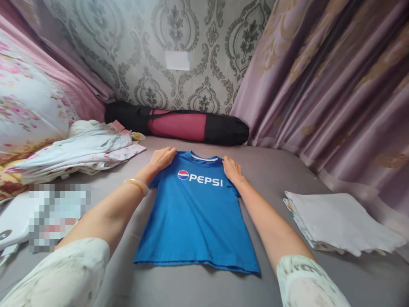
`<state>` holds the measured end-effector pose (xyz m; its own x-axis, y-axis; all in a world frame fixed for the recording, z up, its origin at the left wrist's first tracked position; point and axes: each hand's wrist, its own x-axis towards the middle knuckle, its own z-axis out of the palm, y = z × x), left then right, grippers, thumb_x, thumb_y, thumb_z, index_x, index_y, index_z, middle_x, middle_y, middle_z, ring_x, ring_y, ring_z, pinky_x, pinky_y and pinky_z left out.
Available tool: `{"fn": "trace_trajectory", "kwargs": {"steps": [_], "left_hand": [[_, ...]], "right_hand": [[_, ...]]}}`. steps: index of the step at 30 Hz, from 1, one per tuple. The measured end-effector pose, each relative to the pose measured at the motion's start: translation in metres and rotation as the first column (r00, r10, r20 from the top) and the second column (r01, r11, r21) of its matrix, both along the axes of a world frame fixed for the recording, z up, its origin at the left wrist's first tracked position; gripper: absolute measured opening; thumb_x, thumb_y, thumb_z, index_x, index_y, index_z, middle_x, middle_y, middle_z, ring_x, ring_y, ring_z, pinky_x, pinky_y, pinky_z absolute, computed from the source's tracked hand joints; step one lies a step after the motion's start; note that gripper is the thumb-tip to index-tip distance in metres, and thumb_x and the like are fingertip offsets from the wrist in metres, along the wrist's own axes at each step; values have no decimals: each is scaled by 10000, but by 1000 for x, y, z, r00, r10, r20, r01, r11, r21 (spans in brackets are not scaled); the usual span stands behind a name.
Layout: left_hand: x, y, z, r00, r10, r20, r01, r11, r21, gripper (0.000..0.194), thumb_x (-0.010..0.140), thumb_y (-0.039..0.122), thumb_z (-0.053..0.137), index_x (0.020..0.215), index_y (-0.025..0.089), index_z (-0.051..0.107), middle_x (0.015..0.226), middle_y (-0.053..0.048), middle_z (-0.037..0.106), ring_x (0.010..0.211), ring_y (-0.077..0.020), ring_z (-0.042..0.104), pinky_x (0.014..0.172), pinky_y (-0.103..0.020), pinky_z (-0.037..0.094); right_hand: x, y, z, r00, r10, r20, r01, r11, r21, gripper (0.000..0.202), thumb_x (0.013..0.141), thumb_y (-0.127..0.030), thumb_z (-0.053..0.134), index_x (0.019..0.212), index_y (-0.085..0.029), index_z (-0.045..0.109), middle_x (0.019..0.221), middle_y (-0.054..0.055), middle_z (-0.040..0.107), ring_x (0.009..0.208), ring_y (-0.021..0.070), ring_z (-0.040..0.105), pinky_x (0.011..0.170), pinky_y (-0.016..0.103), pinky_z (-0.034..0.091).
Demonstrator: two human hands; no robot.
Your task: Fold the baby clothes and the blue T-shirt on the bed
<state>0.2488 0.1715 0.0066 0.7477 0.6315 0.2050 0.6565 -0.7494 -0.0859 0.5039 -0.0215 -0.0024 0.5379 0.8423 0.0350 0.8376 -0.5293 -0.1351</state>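
A blue T-shirt [198, 217] with a round logo and the word PEPSI across its chest lies spread out, front up, its collar away from me. At its left shoulder seam, as I see it, my left hand [163, 157] is closed with the fingers pinching the fabric. My right hand [232, 169] grips the other shoulder beside the collar, its fingers bent over the cloth. The short sleeves are partly hidden under my hands and wrists. The hem lies toward me, slightly wavy, and faint creases run down the shirt's front.
The shirt rests on a grey bed sheet [271, 170]. A folded white stack of cloth [338, 217] lies at right, a pile of light clothes [92, 147] at left. Behind is a long black and red bag [179, 124]. A white device [19, 217] sits near left; purple curtains [319, 85] hang right.
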Motion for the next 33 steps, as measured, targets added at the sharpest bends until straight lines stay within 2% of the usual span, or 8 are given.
{"fn": "trace_trajectory", "kwargs": {"steps": [7, 12, 15, 19, 22, 28, 33], "left_hand": [[13, 9, -19, 999, 37, 32, -32, 990, -139, 367, 1003, 382, 299, 1123, 209, 600, 1132, -110, 666, 1027, -253, 645, 783, -310, 467], [23, 23, -25, 996, 78, 49, -59, 949, -310, 410, 961, 454, 374, 1060, 184, 667, 1090, -116, 705, 1022, -268, 650, 797, -303, 472], [40, 28, -24, 996, 29, 84, 5, 926, -378, 378, 928, 418, 438, 1047, 172, 698, 1065, -102, 727, 987, -255, 661, 793, -285, 469], [64, 29, -28, 989, -40, 144, 100, 892, -441, 344, 904, 354, 481, 1058, 158, 718, 1029, -92, 741, 935, -231, 670, 777, -268, 466], [75, 29, -34, 986, -9, 164, 83, 889, -451, 338, 895, 392, 520, 1046, 169, 724, 1015, -87, 743, 936, -232, 670, 778, -269, 470], [79, 22, -45, 970, 169, 174, -85, 909, -407, 347, 897, 473, 527, 1021, 200, 702, 1095, -97, 720, 1051, -283, 647, 860, -342, 470], [68, 11, -33, 975, 186, 124, -123, 908, -400, 432, 920, 538, 438, 1060, 202, 670, 1133, -110, 711, 1122, -318, 612, 992, -468, 398]], "right_hand": [[26, 10, -7, 998, 63, 27, -64, 998, 4, 329, 1038, -346, 306, 1230, -218, 540, 1263, 127, 611, 1097, 280, 612, 900, 389, 433], [41, 18, -20, 991, 100, -91, -98, 995, 30, 280, 1004, -271, 428, 1206, -186, 602, 1270, 121, 611, 1189, 239, 563, 968, 321, 414], [44, 30, -23, 982, 111, -153, -102, 993, 66, 280, 985, -275, 485, 1207, -180, 628, 1269, 102, 624, 1198, 205, 561, 988, 271, 398], [43, 44, -24, 981, 88, -172, -76, 995, 71, 279, 979, -336, 499, 1155, -192, 660, 1229, 92, 656, 1162, 209, 588, 961, 274, 416], [40, 48, -25, 984, 32, -176, -20, 997, 70, 271, 978, -359, 485, 1079, -193, 675, 1167, 102, 684, 1114, 235, 613, 919, 305, 438], [33, 48, -31, 986, -71, -151, 88, 990, 109, 287, 992, -386, 440, 1023, -214, 668, 1127, 107, 695, 1069, 242, 629, 874, 322, 452], [41, 37, -27, 986, 17, -168, 14, 983, 182, 274, 976, -390, 492, 1052, -196, 670, 1133, 100, 689, 1071, 216, 628, 895, 289, 446]]}}
